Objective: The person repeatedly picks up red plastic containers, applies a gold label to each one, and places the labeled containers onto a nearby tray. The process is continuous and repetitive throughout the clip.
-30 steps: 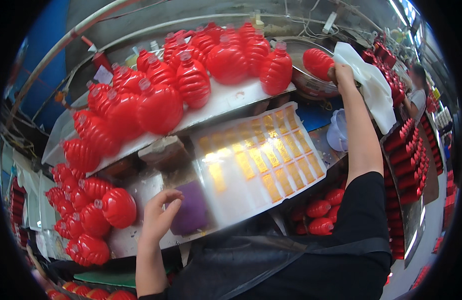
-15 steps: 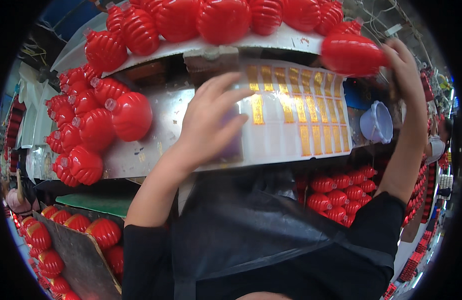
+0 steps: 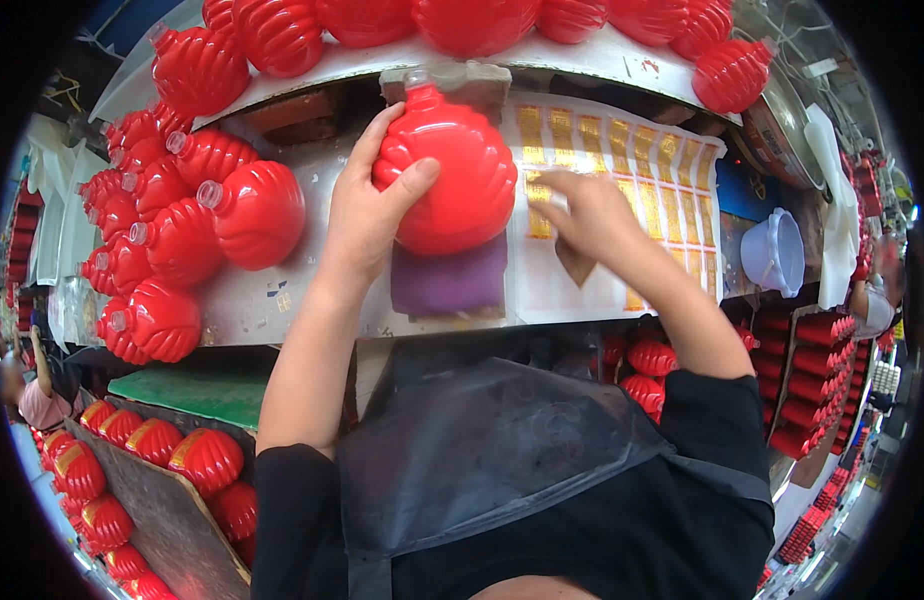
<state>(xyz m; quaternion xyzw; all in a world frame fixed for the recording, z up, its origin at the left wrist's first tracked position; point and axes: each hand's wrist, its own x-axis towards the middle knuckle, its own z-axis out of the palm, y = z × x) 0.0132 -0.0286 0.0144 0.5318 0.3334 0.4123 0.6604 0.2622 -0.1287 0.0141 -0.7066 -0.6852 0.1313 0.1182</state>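
My left hand is closed round the left side of a glossy red ribbed bottle, its thumb across the front. The bottle's clear neck points away from me, and its lower end rests by a purple cloth pad. Just right of it, my right hand is over a white sheet bearing rows of gold labels. Its thumb and forefinger reach to a label at the sheet's left side. A brown, flat, pointed piece sticks out below the curled fingers of that hand.
Several red bottles cluster at the bench's left, and more line a white shelf along the back. A lilac bucket stands right of the sheet. Below left, a board-sided box holds labelled red bottles. A person is at far left.
A red bottle now sits in my left hand over the purple pad. My right hand has left the bottle at the back right shelf and come down to the label sheet.
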